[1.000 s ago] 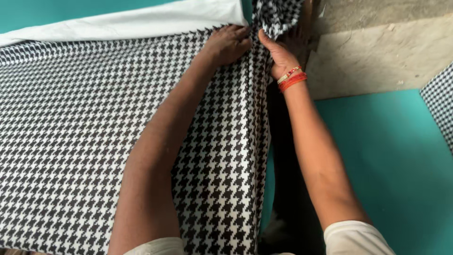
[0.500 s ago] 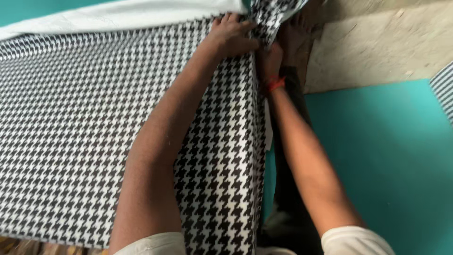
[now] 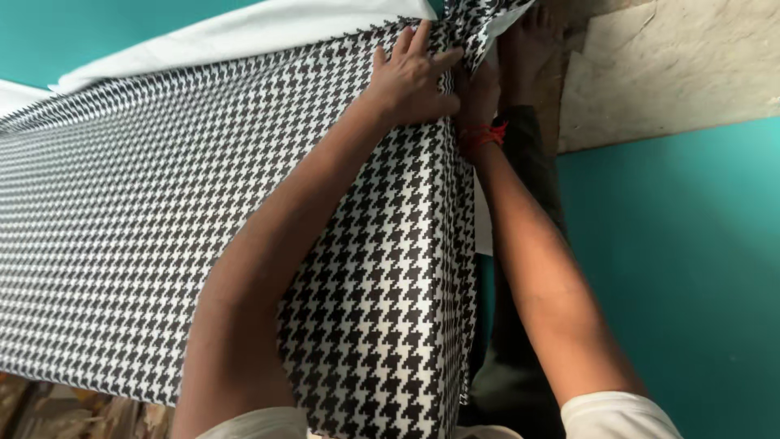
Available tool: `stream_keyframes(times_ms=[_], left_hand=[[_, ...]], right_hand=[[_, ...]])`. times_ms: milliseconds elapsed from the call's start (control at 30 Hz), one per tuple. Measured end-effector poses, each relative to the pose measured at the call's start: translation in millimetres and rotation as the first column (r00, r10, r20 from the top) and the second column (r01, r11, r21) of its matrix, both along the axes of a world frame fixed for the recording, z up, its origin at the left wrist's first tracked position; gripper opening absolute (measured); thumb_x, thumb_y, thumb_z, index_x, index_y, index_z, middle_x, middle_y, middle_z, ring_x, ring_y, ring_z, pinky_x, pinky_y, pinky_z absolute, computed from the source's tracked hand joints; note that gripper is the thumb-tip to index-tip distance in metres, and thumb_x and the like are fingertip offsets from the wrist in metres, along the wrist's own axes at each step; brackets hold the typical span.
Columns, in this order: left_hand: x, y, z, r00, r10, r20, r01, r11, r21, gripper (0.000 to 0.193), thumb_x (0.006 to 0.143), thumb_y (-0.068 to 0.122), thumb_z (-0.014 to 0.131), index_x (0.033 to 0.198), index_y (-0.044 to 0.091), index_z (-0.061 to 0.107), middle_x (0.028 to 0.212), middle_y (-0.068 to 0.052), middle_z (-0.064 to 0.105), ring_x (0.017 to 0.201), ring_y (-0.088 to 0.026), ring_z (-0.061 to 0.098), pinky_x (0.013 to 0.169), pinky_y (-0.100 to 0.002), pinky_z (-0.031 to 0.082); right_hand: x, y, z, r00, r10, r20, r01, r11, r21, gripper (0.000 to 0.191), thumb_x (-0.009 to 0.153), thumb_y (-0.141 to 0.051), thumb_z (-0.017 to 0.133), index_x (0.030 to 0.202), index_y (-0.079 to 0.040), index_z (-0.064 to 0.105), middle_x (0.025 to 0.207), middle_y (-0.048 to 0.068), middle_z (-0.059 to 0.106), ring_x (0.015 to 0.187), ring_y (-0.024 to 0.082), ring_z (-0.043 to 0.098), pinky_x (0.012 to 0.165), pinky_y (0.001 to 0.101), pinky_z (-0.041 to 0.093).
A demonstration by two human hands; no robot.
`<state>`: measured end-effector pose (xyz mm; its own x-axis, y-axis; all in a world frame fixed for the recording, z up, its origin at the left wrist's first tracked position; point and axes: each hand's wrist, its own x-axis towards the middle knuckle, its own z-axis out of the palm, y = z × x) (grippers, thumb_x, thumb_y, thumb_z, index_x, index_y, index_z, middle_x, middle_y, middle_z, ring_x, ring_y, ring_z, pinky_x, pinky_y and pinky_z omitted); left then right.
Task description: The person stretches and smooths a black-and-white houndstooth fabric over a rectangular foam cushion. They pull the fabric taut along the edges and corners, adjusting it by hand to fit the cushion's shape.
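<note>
A black-and-white houndstooth cloth (image 3: 162,211) is stretched over a flat raised surface and hangs over its right edge. My left hand (image 3: 414,77) lies flat on the cloth at the far right corner, fingers spread, pressing it down. My right hand (image 3: 479,97), with a red bracelet on the wrist, reaches under that same corner and holds the bunched cloth there; its fingers are mostly hidden by the fabric and by my left hand.
A white sheet (image 3: 244,32) lies beyond the cloth's far edge. Teal floor (image 3: 674,268) spreads to the right, with a pale stone slab (image 3: 674,73) at the upper right. My dark trouser leg and bare foot (image 3: 528,49) stand beside the edge.
My right hand has slid further under the cloth corner, and my left hand has flattened and spread its fingers on top. The view has shifted slightly closer.
</note>
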<state>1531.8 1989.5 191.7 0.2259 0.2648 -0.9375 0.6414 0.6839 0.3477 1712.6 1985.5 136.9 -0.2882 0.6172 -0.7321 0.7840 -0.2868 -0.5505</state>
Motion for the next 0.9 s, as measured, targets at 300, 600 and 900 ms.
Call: stream_keyframes(times_ms=[300, 600, 900], left_hand=[[-6.2, 0.0, 67.5, 0.991, -0.081, 0.109, 0.071, 0.993, 0.095, 0.082, 0.085, 0.062, 0.062, 0.157, 0.03, 0.041, 0.168, -0.022, 0.002, 0.155, -0.041, 0.009, 0.121, -0.067, 0.012], [-22.8, -16.2, 78.0, 0.981, 0.09, 0.174, -0.144, 0.935, 0.323, 0.058, 0.106, 0.039, 0.027, 0.148, 0.014, 0.058, 0.166, -0.012, 0.035, 0.157, -0.036, 0.025, 0.125, -0.063, 0.023], [-9.5, 10.7, 80.1, 0.988, -0.069, 0.139, 0.028, 0.96, 0.278, 0.026, 0.09, 0.037, 0.059, 0.086, 0.023, 0.081, 0.155, -0.007, 0.044, 0.145, -0.049, 0.021, 0.109, -0.072, 0.027]], right_hand=[[-0.9, 0.7, 6.9, 0.969, -0.195, -0.154, 0.178, 0.977, -0.116, 0.022, 0.107, -0.018, 0.058, 0.113, 0.0, 0.069, 0.1, 0.012, 0.079, 0.087, 0.02, 0.073, 0.073, 0.0378, 0.057], [4.9, 1.1, -2.8, 0.971, -0.192, -0.145, 0.174, 0.977, -0.127, 0.028, 0.101, -0.024, 0.065, 0.106, 0.003, 0.069, 0.096, 0.014, 0.078, 0.083, 0.02, 0.073, 0.074, 0.0383, 0.057], [31.1, 24.8, 21.7, 0.912, -0.409, -0.015, 0.33, 0.757, -0.564, 0.028, 0.09, -0.017, 0.072, 0.115, -0.004, 0.07, 0.099, 0.004, 0.074, 0.083, 0.01, 0.067, 0.069, 0.0287, 0.056]])
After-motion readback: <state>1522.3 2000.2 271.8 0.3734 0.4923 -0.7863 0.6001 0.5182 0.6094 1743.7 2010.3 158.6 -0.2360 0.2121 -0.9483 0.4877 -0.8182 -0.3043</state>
